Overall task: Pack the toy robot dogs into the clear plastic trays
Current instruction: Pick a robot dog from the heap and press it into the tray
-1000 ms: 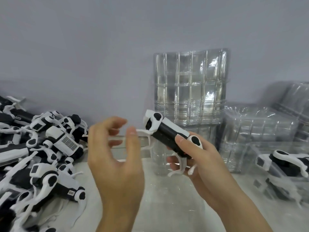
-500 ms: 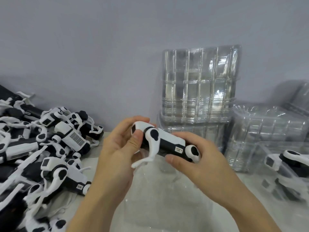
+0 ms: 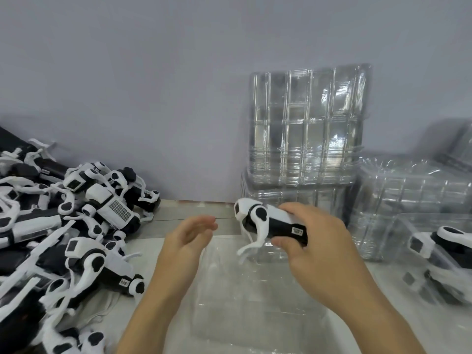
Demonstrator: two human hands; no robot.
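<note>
gripping one toy dog (image 3: 270,223) in the right hand (image 3: 314,249) above an unfilled clear tray (image 3: 255,297) on the tabletop (image 3: 178,226); left hand (image 3: 184,246) open, holding nothing. one packed tray (image 3: 439,251) at right, big pile of dogs (image 3: 63,226) left unpacked.

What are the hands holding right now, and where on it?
The right hand grips one toy robot dog round the rear half of its body. The left hand is open, holding nothing.
</note>
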